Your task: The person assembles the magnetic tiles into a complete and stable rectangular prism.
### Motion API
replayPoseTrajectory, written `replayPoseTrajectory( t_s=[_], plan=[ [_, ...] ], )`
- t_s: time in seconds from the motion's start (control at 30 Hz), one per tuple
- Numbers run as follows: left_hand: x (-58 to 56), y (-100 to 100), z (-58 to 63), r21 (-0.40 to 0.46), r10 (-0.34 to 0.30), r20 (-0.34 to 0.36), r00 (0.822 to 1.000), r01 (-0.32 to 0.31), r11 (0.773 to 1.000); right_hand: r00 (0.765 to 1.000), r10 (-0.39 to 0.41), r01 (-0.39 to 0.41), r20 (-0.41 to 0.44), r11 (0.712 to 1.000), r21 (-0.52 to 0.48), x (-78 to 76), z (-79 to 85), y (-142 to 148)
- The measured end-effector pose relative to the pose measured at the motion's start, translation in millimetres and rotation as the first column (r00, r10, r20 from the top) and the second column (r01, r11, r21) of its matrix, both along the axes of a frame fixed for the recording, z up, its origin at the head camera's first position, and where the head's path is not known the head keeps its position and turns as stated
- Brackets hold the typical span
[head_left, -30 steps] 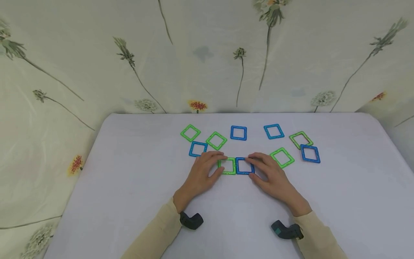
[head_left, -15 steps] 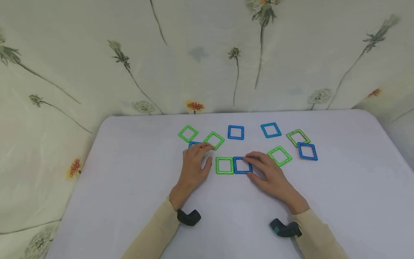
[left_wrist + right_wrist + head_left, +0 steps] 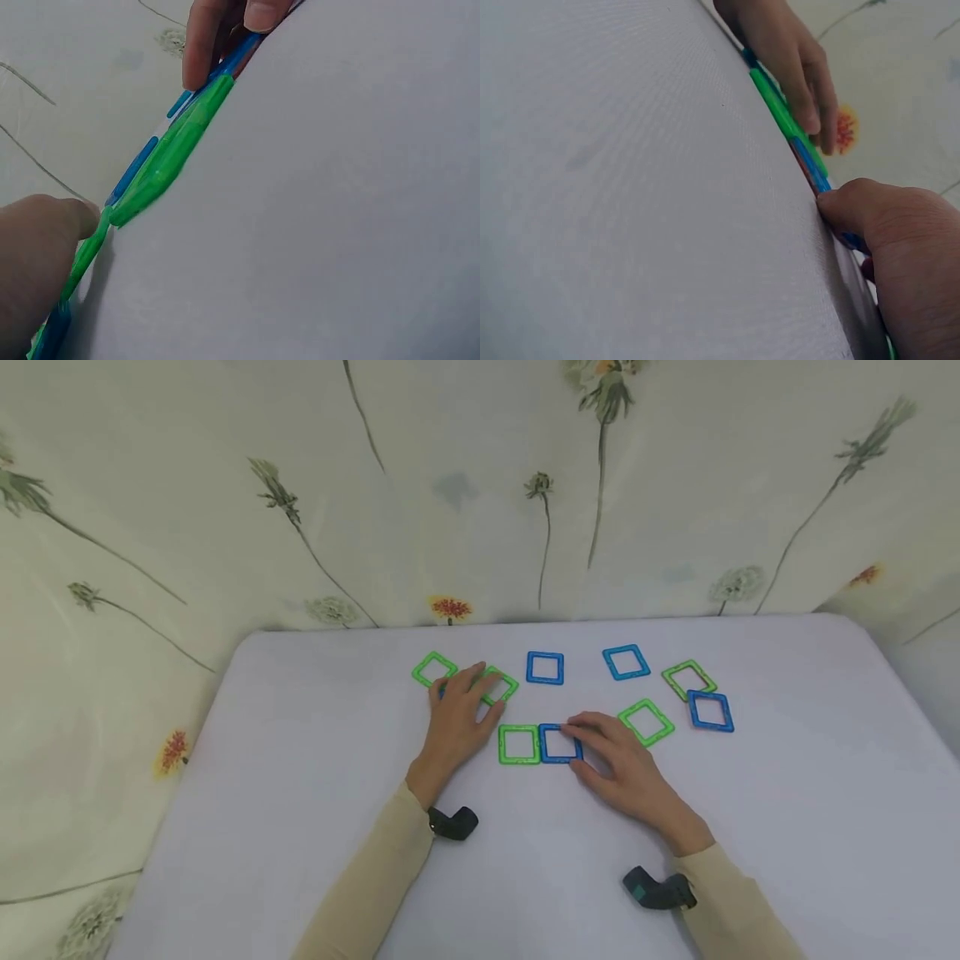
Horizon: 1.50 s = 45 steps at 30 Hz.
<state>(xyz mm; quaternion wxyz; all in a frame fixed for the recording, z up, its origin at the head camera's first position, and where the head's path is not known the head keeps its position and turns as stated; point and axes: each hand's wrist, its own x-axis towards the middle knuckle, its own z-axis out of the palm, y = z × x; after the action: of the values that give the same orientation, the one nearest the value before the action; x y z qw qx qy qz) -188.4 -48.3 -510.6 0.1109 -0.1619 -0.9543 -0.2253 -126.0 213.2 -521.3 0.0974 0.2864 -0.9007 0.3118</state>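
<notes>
My right hand point(image 3: 618, 768) holds a blue square magnetic tile point(image 3: 551, 760), index finger on its upper edge and thumb at its lower right corner. A green square tile point(image 3: 519, 762) lies flat against that tile's left side. Farther left, my left hand point(image 3: 457, 718) is spread over another green tile point(image 3: 510, 689), index finger over its upper edge and thumb close to its lower edge. In the left wrist view the thumb point(image 3: 45, 232) overlaps this green tile point(image 3: 90, 259). A blue tile point(image 3: 52, 330) is mostly hidden under the left hand in the head view.
Behind the left hand is one more green tile point(image 3: 423, 658). Blue tiles point(image 3: 545, 682) point(image 3: 626, 677) lie toward the back. At the right are a green tile point(image 3: 663, 735) and a blue tile point(image 3: 711, 725) overlapping a green one point(image 3: 688, 664). A flowered cloth point(image 3: 315, 552) hangs behind the white table point(image 3: 300, 760).
My left hand has let go of the green tile beside the blue one and moved left, then up over another green tile. The right hand stays on the blue tile.
</notes>
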Motion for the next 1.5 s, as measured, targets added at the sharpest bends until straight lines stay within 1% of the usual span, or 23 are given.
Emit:
replayPoseTrajectory(
  t_s=[0.1, 0.2, 0.33, 0.5, 0.77, 1.07, 1.23, 1.37, 1.43, 1.5],
  plan=[
    [-0.7, -0.9, -1.7, -0.068, -0.026, -0.011, 1.0, 0.026, 0.997, 1.0, -0.001, 0.001, 0.004, 1.0, 0.006, -0.9, 1.6, -0.7],
    [-0.3, -1.5, -2.3, -0.086, -0.035, -0.024, 0.999, 0.033, 0.996, 1.0, -0.002, 0.002, 0.008, 1.0, 0.01, -0.8, 2.1, -1.3],
    [-0.8, -1.9, -1.3, -0.069, -0.021, -0.003, 1.0, 0.021, 0.997, 1.0, -0.007, 0.007, 0.013, 1.0, 0.012, -0.2, 1.9, -1.8],
    [-1.1, -1.4, 0.9, -0.03, 0.017, 0.029, 0.999, -0.016, 0.999, 1.0, -0.01, 0.01, 0.017, 1.0, 0.015, -0.2, 3.0, -1.1],
    [-1.7, -0.1, 1.8, -0.004, 0.053, 0.008, 0.999, -0.053, 0.999, 1.0, -0.013, 0.013, 0.022, 1.0, 0.005, -0.9, 3.4, 0.3],
    [-2.3, -2.6, 1.6, 0.022, 0.059, -0.018, 0.998, -0.058, 0.998, 0.999, -0.022, 0.023, 0.04, 1.0, -0.001, -0.5, 2.5, -1.4],
    [-2.8, -4.4, 0.2, 0.063, 0.053, -0.045, 0.998, -0.05, 0.997, 0.999, -0.019, 0.019, 0.04, 1.0, -0.01, -1.3, 1.0, -1.5],
    [-4.5, -5.3, -0.9, 0.14, 0.043, -0.056, 0.998, -0.034, 0.99, 0.999, -0.018, 0.018, 0.035, 1.0, -0.01, -1.5, 0.4, -1.6],
    [-5.6, -5.5, -1.2, 0.204, 0.032, -0.055, 0.998, -0.021, 0.979, 0.999, -0.015, 0.016, 0.031, 1.0, -0.013, -1.4, 0.1, -1.6],
    [-6.3, -6.3, -1.7, 0.282, 0.019, -0.051, 0.998, -0.004, 0.96, 1.0, -0.012, 0.012, 0.028, 1.0, -0.017, -1.4, -0.1, -1.6]
  ],
)
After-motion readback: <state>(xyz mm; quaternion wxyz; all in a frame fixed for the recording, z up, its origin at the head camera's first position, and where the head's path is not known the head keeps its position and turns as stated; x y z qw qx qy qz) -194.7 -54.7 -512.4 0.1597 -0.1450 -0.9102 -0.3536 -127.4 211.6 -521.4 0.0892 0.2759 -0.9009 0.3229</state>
